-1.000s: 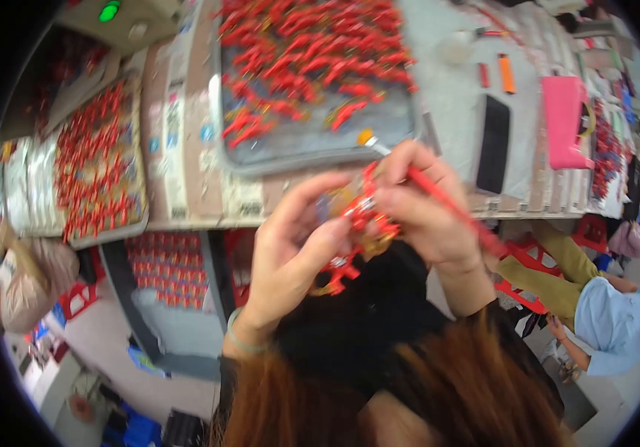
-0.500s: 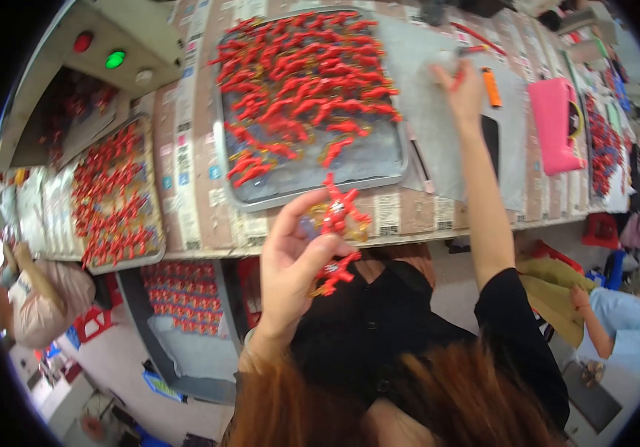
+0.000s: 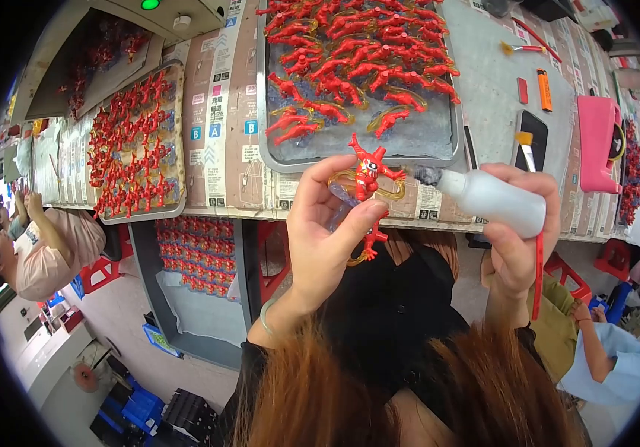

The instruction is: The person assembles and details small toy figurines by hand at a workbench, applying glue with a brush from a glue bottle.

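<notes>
My left hand [image 3: 331, 238] pinches small red figures with clear yellow and purple parts in front of the tray. The upper red figure [image 3: 368, 170] stands out above the fingers; another red figure [image 3: 373, 237] shows below the thumb. My right hand [image 3: 524, 238] is closed around a white squeeze bottle [image 3: 497, 200], tilted with its nozzle toward the upper figure. A dark, blurred tuft [image 3: 428, 176] sits at the nozzle, apart from or just short of the figure; I cannot tell which. A thin brush with a red handle [image 3: 538, 276] is also tucked in that hand, bristles up.
A metal tray [image 3: 364, 165] bears rows of red figures; a second tray [image 3: 180, 149] stands left. Below is a grey drawer [image 3: 245, 298] of figures. A phone [image 3: 532, 127], orange cutter [image 3: 544, 91], another brush [image 3: 524, 48] and pink case [image 3: 597, 145] lie right. Other people sit nearby.
My right hand has come from the far right of the table toward my left hand, now with the bottle and brush in clear view. My left hand still holds the figures. The view has shifted.
</notes>
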Demonstrator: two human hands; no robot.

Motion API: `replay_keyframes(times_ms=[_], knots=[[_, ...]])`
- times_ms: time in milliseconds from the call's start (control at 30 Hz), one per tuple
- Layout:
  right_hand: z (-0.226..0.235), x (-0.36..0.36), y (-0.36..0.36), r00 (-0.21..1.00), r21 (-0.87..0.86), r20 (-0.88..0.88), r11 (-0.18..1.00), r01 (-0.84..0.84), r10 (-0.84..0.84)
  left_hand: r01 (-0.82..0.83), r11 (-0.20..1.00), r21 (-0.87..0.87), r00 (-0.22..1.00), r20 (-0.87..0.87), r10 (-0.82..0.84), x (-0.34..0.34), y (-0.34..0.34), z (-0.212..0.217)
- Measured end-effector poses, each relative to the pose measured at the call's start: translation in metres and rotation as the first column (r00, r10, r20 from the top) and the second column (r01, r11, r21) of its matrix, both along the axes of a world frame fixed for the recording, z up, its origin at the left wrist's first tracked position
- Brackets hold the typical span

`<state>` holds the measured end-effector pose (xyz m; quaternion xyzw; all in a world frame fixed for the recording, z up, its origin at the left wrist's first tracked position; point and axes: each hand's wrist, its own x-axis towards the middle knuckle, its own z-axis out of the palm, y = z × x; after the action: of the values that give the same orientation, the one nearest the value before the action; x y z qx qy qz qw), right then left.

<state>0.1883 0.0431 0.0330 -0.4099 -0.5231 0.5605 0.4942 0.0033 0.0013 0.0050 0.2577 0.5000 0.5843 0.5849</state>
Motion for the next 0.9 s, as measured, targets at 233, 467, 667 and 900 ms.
replay_keyframes(times_ms=[233, 467, 667, 900], knots=[[-0.007, -0.003, -0.008, 0.99, 0.26, 0.142, 0.964, -0.052, 0.016, -0.002, 0.994, 0.113, 0.972, -0.231, 0.028, -0.001, -0.005, 0.001], [-0.006, -0.005, -0.011, 0.986, 0.229, 0.166, 0.971, -0.063, 0.024, -0.005, 0.996, 0.094, 0.974, -0.224, 0.026, -0.003, -0.007, 0.001], [-0.007, -0.006, -0.011, 0.983, 0.201, 0.182, 0.977, -0.071, 0.034, -0.008, 0.995, 0.104, 0.973, -0.23, 0.031, -0.003, -0.007, 0.003], [-0.005, -0.007, -0.013, 0.966, 0.301, 0.257, 0.949, -0.088, 0.008, -0.021, 0.996, 0.088, 0.977, -0.212, 0.039, -0.002, -0.008, 0.003]])
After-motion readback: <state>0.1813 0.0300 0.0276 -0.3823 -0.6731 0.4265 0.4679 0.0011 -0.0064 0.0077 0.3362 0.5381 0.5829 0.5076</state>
